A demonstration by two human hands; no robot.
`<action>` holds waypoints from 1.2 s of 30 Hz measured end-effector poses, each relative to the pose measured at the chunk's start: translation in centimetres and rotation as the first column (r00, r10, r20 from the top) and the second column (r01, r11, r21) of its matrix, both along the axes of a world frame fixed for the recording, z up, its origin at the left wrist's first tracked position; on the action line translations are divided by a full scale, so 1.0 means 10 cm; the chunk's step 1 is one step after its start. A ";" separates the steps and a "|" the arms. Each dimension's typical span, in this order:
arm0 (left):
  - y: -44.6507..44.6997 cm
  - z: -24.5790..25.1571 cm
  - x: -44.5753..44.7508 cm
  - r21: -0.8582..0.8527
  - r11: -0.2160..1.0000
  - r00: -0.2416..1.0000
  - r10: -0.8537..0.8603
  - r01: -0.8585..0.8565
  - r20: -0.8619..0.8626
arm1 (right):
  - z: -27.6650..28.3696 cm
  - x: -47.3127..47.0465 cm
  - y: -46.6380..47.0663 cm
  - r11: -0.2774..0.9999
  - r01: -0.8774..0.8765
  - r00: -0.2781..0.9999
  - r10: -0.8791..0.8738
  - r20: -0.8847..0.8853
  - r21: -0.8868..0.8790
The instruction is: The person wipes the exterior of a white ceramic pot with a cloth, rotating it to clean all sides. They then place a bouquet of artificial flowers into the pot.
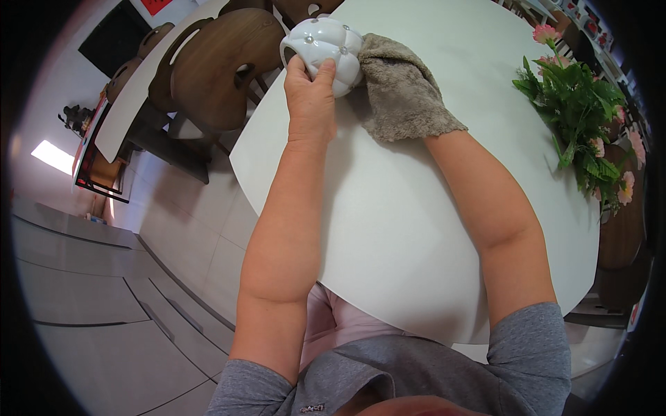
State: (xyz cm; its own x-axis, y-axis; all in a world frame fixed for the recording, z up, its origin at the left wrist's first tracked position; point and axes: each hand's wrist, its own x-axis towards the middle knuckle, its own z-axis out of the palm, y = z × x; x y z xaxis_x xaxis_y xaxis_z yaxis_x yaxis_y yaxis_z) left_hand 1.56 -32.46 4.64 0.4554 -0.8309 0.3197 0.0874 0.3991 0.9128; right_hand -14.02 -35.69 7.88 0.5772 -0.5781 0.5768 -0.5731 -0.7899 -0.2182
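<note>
My left hand point(312, 93) grips a glossy white ceramic vase point(333, 54) near its open mouth, with the thumb along the outside. The vase has a bulging, tufted shape set with small shiny studs, and it lies tipped on its side with the opening to the left. A grey-brown terry cloth point(403, 93) covers my right hand, so its fingers are hidden; only the right wrist point(450, 140) shows below the cloth. The cloth touches the right end of the vase. Both hands are over the white tabletop point(390, 223), towards its far left edge.
Artificial pink flowers with green leaves point(583, 109) lie on the table at the right. Brown wooden chairs point(223, 67) stand beyond the left edge, close to the vase. Grey drawer cabinets point(88, 291) line the lower left, and a second white table point(122, 117) stands behind the chairs.
</note>
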 end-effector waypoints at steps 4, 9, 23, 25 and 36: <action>0.03 0.00 0.02 -0.011 1.000 1.000 0.004 -0.004 -0.016 | 0.00 0.01 0.04 0.999 -0.042 0.999 0.042 0.001 0.004; 0.02 0.03 -0.05 0.019 1.000 0.999 -0.007 0.008 -0.042 | -0.16 -0.01 0.00 0.988 -0.027 0.997 0.037 0.065 -0.152; 0.10 0.13 -0.13 -0.045 0.999 0.984 -0.036 0.028 -0.175 | -0.04 0.11 0.00 0.988 -0.011 1.000 0.010 -0.008 -0.155; 0.10 0.15 -0.15 -0.029 0.999 0.988 -0.034 0.030 -0.149 | -0.04 0.13 -0.02 0.995 0.003 1.000 -0.001 0.024 -0.103; 0.10 0.12 -0.17 0.009 1.000 0.999 0.011 -0.010 -0.052 | -0.02 0.24 -0.08 0.945 0.020 0.975 -0.091 0.204 0.326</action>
State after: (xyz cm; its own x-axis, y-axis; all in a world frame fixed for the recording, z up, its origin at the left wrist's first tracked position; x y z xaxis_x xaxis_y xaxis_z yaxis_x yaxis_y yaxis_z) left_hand -0.18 -31.46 5.82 0.4798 -0.8287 0.2882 0.1303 0.3921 0.9107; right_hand -11.62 -36.50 7.67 0.4230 -0.7798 0.4615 -0.5258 -0.6260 -0.5759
